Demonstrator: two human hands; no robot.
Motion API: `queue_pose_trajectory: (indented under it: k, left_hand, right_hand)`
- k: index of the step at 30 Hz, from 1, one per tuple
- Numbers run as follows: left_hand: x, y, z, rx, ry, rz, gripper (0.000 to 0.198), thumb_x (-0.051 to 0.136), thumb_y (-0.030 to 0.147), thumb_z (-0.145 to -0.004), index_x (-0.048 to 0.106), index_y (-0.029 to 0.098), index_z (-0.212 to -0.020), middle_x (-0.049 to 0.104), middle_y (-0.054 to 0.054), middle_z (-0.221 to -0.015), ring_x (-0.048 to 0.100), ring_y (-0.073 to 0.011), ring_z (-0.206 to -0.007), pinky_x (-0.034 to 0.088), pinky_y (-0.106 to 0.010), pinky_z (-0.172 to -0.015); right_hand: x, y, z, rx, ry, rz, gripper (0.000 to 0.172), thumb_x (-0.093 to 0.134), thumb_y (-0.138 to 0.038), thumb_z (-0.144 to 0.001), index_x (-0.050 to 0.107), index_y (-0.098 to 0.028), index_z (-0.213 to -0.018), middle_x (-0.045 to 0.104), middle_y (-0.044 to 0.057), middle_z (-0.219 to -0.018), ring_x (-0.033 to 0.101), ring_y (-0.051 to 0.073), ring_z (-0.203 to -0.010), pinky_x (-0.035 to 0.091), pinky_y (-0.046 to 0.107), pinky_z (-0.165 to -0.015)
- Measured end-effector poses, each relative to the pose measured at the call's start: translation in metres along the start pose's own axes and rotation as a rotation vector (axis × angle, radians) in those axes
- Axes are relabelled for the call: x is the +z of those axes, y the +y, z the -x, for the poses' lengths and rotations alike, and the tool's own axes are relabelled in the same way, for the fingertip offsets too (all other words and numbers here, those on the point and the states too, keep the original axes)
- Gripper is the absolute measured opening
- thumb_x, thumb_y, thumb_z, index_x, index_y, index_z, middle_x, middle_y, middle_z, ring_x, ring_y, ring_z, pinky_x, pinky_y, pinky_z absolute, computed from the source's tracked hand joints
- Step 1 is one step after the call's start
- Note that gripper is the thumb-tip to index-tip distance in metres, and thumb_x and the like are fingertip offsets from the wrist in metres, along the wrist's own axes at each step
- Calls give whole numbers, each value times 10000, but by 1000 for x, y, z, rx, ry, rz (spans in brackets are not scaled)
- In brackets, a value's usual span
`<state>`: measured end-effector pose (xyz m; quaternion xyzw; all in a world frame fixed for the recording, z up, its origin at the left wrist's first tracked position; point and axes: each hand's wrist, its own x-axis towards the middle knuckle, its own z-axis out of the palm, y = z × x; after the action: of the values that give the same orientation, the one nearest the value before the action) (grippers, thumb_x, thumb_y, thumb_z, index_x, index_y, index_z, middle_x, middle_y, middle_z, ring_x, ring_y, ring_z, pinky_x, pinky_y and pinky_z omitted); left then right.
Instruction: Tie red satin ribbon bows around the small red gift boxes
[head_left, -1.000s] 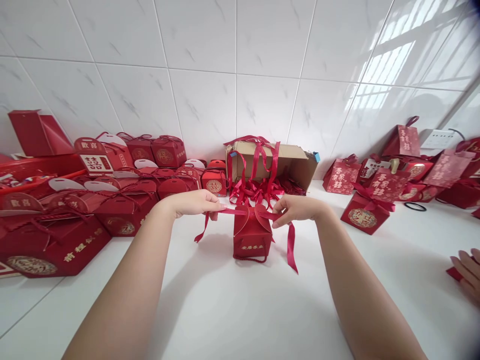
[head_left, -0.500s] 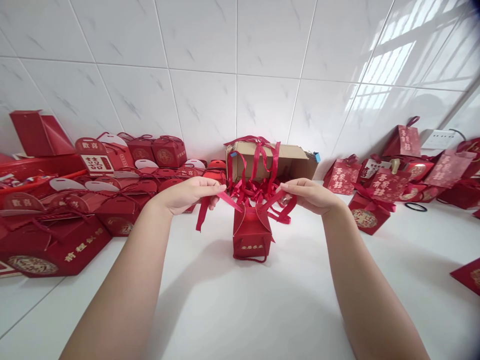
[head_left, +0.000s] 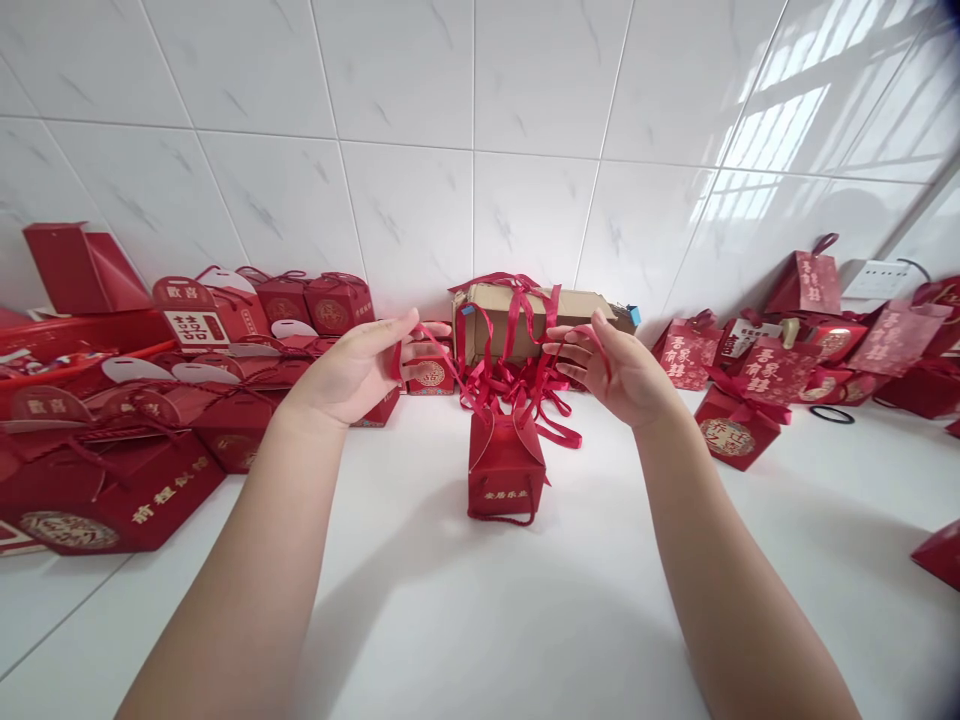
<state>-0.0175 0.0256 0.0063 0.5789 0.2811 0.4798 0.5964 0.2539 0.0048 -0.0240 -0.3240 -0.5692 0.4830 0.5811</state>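
Note:
A small red gift box (head_left: 506,470) with gold characters stands upright on the white table, a twisted red cord hanging at its front. Red ribbon (head_left: 537,395) rises from its top to both hands. To the left of the box, my left hand (head_left: 360,370) is raised, its ribbon end held by the thumb, other fingers loosely stretched. Opposite it, my right hand (head_left: 619,370) holds the other ribbon end between thumb and fingers, palm turned inward. Both hands are above the level of the box top and apart from it.
Behind the box lies a cardboard carton (head_left: 585,310) with loose red ribbons spilling out. Several red gift boxes (head_left: 169,480) crowd the left side. More decorated boxes (head_left: 739,435) stand at the right, near a black ring (head_left: 831,414) and a white power socket (head_left: 876,278).
Both hands have risen slightly and their fingers have opened out from a pinch, with the ribbon ends now drawn up along the hands. The box has stayed nearly in place.

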Motion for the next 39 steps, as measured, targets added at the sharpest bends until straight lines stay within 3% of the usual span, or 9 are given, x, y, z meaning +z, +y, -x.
queue_pose_trajectory:
  k: [4, 7, 12, 17, 21, 26, 28, 32, 39]
  left_hand:
    - [3, 0, 0, 95, 10, 133, 175, 562, 281, -856, 658, 147, -797, 675, -33, -951, 590, -158, -891, 467, -282, -763]
    - [5, 0, 0, 156, 19, 206, 246, 562, 396, -844, 665, 173, -858, 677, -16, -960, 585, -161, -884, 453, -275, -746]
    - [15, 2, 1, 221, 18, 121, 494, 463, 556, -840, 680, 125, -948, 673, -80, -998, 596, -191, -907, 452, -267, -690]
    - [25, 1, 4, 294, 35, 3, 529, 504, 590, -795, 679, 136, -1002, 669, -108, -1022, 591, -232, -980, 463, -284, -689]
    - [31, 1, 9, 324, 29, -37, 481, 541, 553, -789, 685, 155, -1016, 659, -103, -1070, 583, -226, -995, 460, -284, -715]
    - [36, 5, 17, 391, 14, -104, 256, 616, 388, -799, 724, 199, -933, 644, -60, -1131, 588, -187, -969, 443, -249, -698]
    - [37, 8, 21, 392, 15, -128, 238, 623, 363, -799, 725, 203, -944, 655, -53, -1110, 590, -182, -967, 447, -247, -713]
    - [39, 10, 24, 387, 24, -139, 210, 626, 328, -802, 727, 201, -936, 682, -46, -1050, 604, -171, -953, 467, -252, -766]
    - [40, 10, 26, 415, 90, -164, 152, 673, 276, -773, 743, 193, -881, 715, -37, -899, 623, -143, -898, 472, -250, -837]
  right_hand:
    - [4, -2, 0, -97, 64, -24, 410, 501, -624, -807, 669, -251, -842, 633, 33, -1138, 567, 227, -1097, 476, 336, -875]
    - [7, -4, 0, -175, 68, -62, 504, 383, -669, -835, 689, -270, -863, 643, 26, -1128, 578, 236, -1075, 472, 377, -880]
    - [11, -7, 3, -248, 51, 22, 618, 277, -699, -846, 693, -270, -1005, 640, 35, -1154, 572, 249, -1086, 459, 402, -894]
    - [16, -8, 5, -299, 65, 147, 578, 292, -657, -873, 670, -272, -1081, 633, 40, -1172, 577, 238, -1076, 447, 405, -914]
    - [19, -10, 7, -329, 44, 168, 545, 297, -619, -895, 669, -267, -1081, 645, 43, -1146, 591, 226, -1055, 451, 394, -920]
    - [24, -15, 12, -364, 52, 204, 504, 314, -581, -910, 675, -266, -1068, 651, 38, -1130, 597, 216, -1060, 455, 381, -930]
    - [25, -18, 14, -376, 54, 190, 466, 354, -560, -909, 691, -265, -1037, 658, 36, -1119, 606, 215, -1045, 454, 388, -937]
    - [27, -22, 21, -370, 28, 175, 226, 589, -367, -848, 705, -274, -1018, 699, 14, -1004, 631, 196, -989, 460, 376, -936]
    - [28, -27, 28, -351, 50, 223, 215, 662, -262, -791, 713, -261, -1001, 698, 14, -1015, 632, 187, -974, 504, 365, -896]
